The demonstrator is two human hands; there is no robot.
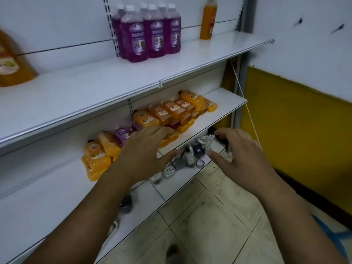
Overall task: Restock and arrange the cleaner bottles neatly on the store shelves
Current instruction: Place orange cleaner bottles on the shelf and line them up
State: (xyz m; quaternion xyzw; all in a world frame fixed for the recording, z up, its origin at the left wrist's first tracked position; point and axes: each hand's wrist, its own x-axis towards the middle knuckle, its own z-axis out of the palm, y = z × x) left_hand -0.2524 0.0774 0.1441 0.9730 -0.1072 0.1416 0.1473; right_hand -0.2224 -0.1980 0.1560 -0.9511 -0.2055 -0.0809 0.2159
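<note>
Several orange cleaner bottles (171,111) lie in a row on the middle shelf (224,109), with purple ones (122,134) among them. My left hand (144,155) reaches over the row, fingers spread and relaxed above the bottles near the shelf's front edge. My right hand (240,155) hovers in front of the shelf, to the right, fingers loosely bent and holding nothing. On the upper shelf (171,69) stand several tall purple bottles (148,33), upright in a tight group.
A tall orange bottle (208,18) stands alone at the upper shelf's right end. A large orange bottle (11,60) shows at the left edge. Small soap dishes and jars (182,159) sit on the lowest shelf. Tiled floor and a yellow wall panel (295,121) are at right.
</note>
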